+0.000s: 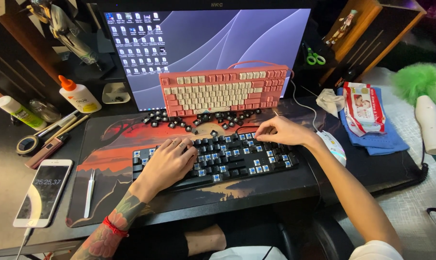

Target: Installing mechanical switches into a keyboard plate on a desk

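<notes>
A black keyboard (237, 161) with many keycaps off and blue switches showing lies on the desk mat. My left hand (167, 161) rests flat on its left part, fingers spread over the keys. My right hand (280, 131) pinches at a key near the keyboard's upper right edge; whether it holds a keycap cannot be told. A pile of loose black keycaps (194, 120) lies just behind the keyboard. A pink and white keyboard (222, 89) leans against the monitor (213, 38).
On the left are a white phone (42, 192), a white tweezer-like tool (89, 192), a tape roll (28, 144) and a glue bottle (78, 95). To the right lie a white mouse (334, 147), a wipes pack (364, 108) on blue cloth, and a green duster (422, 96).
</notes>
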